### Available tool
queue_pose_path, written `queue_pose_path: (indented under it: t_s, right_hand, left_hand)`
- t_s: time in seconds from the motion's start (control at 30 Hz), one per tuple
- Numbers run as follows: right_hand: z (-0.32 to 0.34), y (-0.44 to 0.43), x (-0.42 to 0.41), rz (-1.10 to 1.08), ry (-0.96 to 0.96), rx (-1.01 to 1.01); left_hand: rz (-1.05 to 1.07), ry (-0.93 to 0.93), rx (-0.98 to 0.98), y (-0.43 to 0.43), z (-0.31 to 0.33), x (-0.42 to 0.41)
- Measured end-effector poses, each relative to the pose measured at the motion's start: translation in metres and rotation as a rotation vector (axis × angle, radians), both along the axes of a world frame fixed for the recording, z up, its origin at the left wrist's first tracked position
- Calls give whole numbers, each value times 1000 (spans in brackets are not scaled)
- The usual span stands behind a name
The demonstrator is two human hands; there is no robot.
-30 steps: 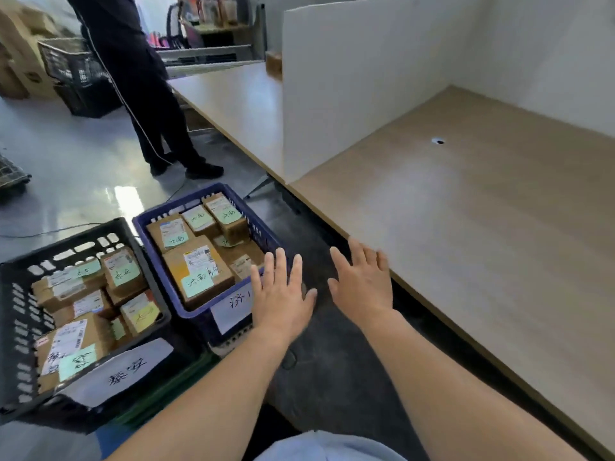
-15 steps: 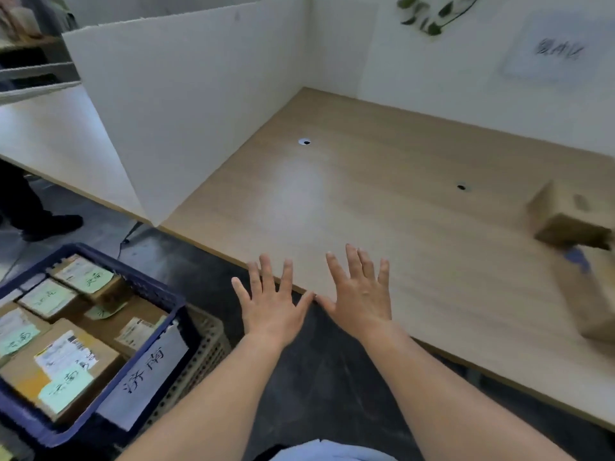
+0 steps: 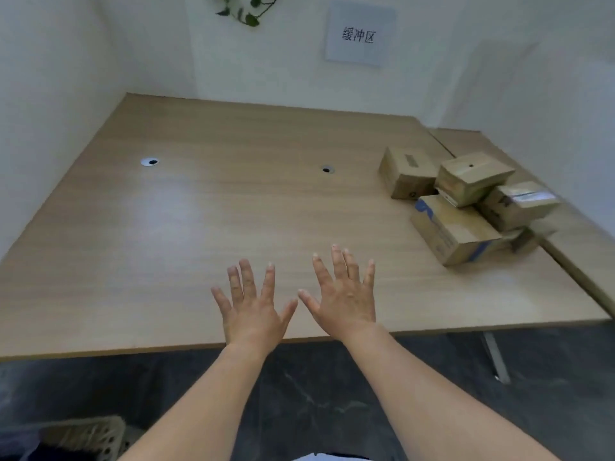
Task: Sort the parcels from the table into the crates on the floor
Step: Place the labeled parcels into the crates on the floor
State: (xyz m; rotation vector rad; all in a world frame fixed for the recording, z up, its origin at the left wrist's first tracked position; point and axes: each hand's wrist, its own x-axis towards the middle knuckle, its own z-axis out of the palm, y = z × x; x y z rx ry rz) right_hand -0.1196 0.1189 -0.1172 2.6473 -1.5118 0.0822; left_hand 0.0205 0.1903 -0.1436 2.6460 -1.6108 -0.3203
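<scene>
Several brown cardboard parcels (image 3: 466, 201) lie heaped at the right side of the wooden table (image 3: 206, 227); one with blue tape (image 3: 452, 231) is nearest me. My left hand (image 3: 253, 307) and my right hand (image 3: 342, 294) hover side by side over the table's front edge, palms down, fingers spread and straight, holding nothing. Both hands are well left of the heap and touch no parcel. The crates with sorted parcels are out of view.
White partition walls (image 3: 60, 78) enclose the table on the left, back and right. A paper sign (image 3: 359, 36) hangs on the back wall. A beige woven basket (image 3: 86, 434) shows at the bottom left on the dark floor. A table leg (image 3: 496, 357) stands at the right.
The view has swung right from the floor crates onto the table, bringing the parcel heap fully into sight. Both hands stayed empty and spread, now over the table's front edge.
</scene>
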Motion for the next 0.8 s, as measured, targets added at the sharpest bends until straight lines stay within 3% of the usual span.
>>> queue_pose_path:
  t_s: [0.43, 0.8]
  right_hand:
    - [3, -66, -96, -171, -74, -3]
    - [15, -184, -252, -271, -134, 14]
  left_hand:
    - [-173, -34, -15, -84, 12, -86]
    - [-269, -82, -63, -213, 37, -237]
